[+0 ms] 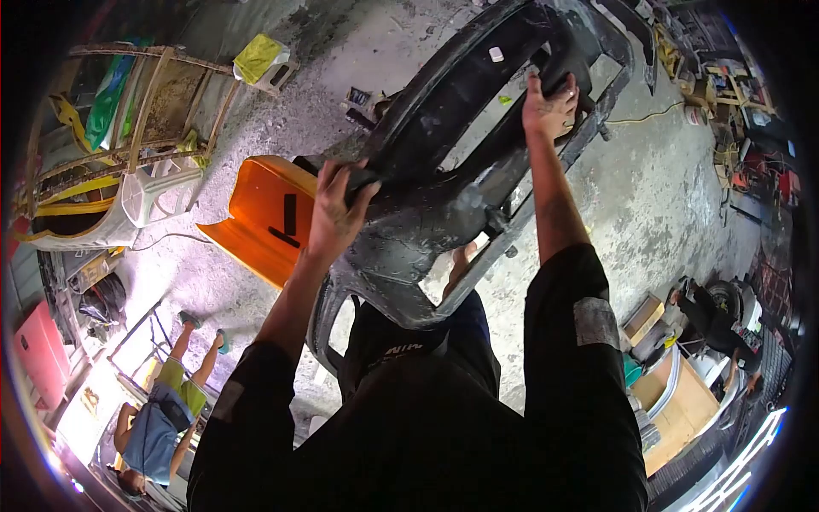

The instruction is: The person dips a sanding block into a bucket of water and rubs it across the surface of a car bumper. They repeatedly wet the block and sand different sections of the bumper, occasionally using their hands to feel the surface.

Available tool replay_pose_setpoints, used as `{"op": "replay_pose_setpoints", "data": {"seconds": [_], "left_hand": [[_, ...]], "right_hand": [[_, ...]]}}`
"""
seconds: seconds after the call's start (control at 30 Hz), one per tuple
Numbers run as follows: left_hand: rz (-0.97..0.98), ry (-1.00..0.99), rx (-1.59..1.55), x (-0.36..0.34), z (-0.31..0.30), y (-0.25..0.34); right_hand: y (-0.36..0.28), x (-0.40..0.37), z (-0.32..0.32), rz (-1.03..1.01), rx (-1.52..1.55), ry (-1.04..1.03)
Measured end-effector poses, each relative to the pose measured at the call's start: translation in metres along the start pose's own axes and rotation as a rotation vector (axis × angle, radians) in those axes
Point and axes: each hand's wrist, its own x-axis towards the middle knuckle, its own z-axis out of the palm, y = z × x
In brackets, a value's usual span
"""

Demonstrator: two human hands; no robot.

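A large black car bumper [401, 230] stretches diagonally in front of me, scuffed and dusty, with long openings in it. My left hand [335, 213] is closed around a dark edge at the bumper's near-left side, thumb and fingers on either side. Farther up, my right hand [550, 111] grips a bar beside one of the openings; part of its fingers is hidden. An orange panel [264, 218] with black strips lies just left of my left hand, partly behind it. A small white piece [496, 55] shows on the bumper's far part.
A wooden rack [141, 119] with bags stands at the left, near a white plastic stool [158, 192]. One person [158, 418] stands at the lower left; another person [717, 328] is at the right. Boxes and car parts line the right side. The floor [657, 188] is rough concrete.
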Motion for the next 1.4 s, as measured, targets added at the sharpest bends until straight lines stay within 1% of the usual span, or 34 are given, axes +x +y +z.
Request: {"op": "replay_pose_setpoints", "data": {"seconds": [0.03, 0.1, 0.13, 0.17, 0.23, 0.3, 0.33, 0.37, 0.4, 0.43, 0.47, 0.5, 0.57, 0.6, 0.67, 0.73, 0.77, 0.8, 0.83, 0.9, 0.93, 1.0, 1.03, 1.1, 1.17, 1.23, 1.27, 1.3, 1.37, 1.4], "left_hand": [[0.006, 0.012, 0.004, -0.008, -0.004, 0.001], [-0.026, -0.016, 0.047, -0.026, -0.004, 0.008], [-0.075, 0.016, 0.029, -0.035, -0.001, 0.016], [-0.077, 0.042, 0.038, -0.042, 0.004, 0.022], [-0.107, 0.050, 0.173, -0.061, 0.016, 0.031], [-0.153, 0.097, 0.231, -0.077, 0.035, 0.035], [-0.174, 0.188, 0.271, -0.081, 0.044, 0.036], [-0.195, 0.270, 0.310, -0.086, 0.050, 0.036], [-0.211, 0.260, 0.319, -0.091, 0.055, 0.037], [-0.242, 0.317, 0.308, -0.092, 0.059, 0.036], [-0.268, 0.380, 0.294, -0.093, 0.065, 0.036], [-0.272, 0.385, 0.293, -0.093, 0.069, 0.036], [-0.295, 0.441, 0.335, -0.093, 0.075, 0.035], [-0.354, 0.446, 0.329, -0.094, 0.077, 0.036], [-0.362, 0.474, 0.335, -0.096, 0.081, 0.037], [-0.362, 0.512, 0.343, -0.092, 0.088, 0.036], [-0.363, 0.540, 0.358, -0.093, 0.091, 0.037], [-0.366, 0.570, 0.373, -0.094, 0.091, 0.039], [-0.361, 0.598, 0.370, -0.093, 0.091, 0.042], [-0.320, 0.596, 0.353, -0.091, 0.093, 0.047], [-0.324, 0.603, 0.364, -0.091, 0.094, 0.049], [-0.337, 0.627, 0.314, -0.093, 0.096, 0.049], [-0.336, 0.629, 0.276, -0.091, 0.095, 0.048], [-0.350, 0.637, 0.272, -0.090, 0.096, 0.049], [-0.378, 0.641, 0.277, -0.089, 0.096, 0.050], [-0.402, 0.629, 0.259, -0.090, 0.096, 0.051], [-0.417, 0.632, 0.267, -0.091, 0.095, 0.053], [-0.447, 0.634, 0.251, -0.089, 0.095, 0.055], [-0.475, 0.641, 0.236, -0.083, 0.097, 0.060], [-0.481, 0.633, 0.263, -0.083, 0.097, 0.060]], "right_hand": [[-0.006, -0.004, -0.004, 0.065, -0.022, -0.030], [-0.015, -0.007, -0.009, 0.076, -0.023, -0.043], [-0.017, -0.007, -0.011, 0.083, 0.011, -0.059], [-0.018, -0.007, -0.013, 0.096, 0.028, -0.092], [-0.020, -0.005, -0.019, 0.127, 0.065, -0.158], [-0.016, -0.004, -0.022, 0.122, 0.107, -0.220], [-0.012, -0.001, -0.025, 0.110, 0.129, -0.282], [-0.005, 0.001, -0.030, 0.080, 0.178, -0.324], [0.006, 0.002, -0.039, 0.037, 0.264, -0.376], [0.016, 0.010, -0.048, -0.008, 0.348, -0.422], [0.037, 0.021, -0.035, -0.145, 0.395, -0.314], [0.045, 0.032, -0.047, -0.150, 0.394, -0.318], [0.047, 0.051, -0.073, -0.135, 0.642, -0.553], [0.050, 0.056, -0.080, -0.152, 0.679, -0.531], [0.050, 0.070, -0.091, -0.208, 0.641, -0.548], [0.067, 0.087, -0.075, -0.272, 0.610, -0.560], [0.082, 0.095, -0.053, -0.287, 0.755, -0.580], [0.080, 0.104, -0.040, -0.303, 0.901, -0.604], [0.064, 0.104, -0.050, -0.330, 0.910, -0.608], [0.047, 0.096, -0.073, -0.389, 0.631, -0.536], [0.046, 0.101, -0.063, -0.414, 0.630, -0.542], [0.048, 0.110, -0.046, -0.414, 0.798, -0.639], [0.035, 0.113, -0.053, -0.431, 0.793, -0.644], [0.019, 0.116, -0.060, -0.563, 0.517, -0.659], [0.000, 0.116, -0.046, -0.595, 0.493, -0.719], [-0.025, 0.106, -0.037, -0.886, 0.346, -0.650], [-0.037, 0.101, -0.031, -0.980, 0.445, -0.673], [-0.042, 0.096, -0.019, -0.979, 0.452, -0.685], [-0.050, 0.095, 0.001, -1.172, 0.368, -0.774], [-0.054, 0.100, 0.011, -1.150, 0.355, -0.947]]}}
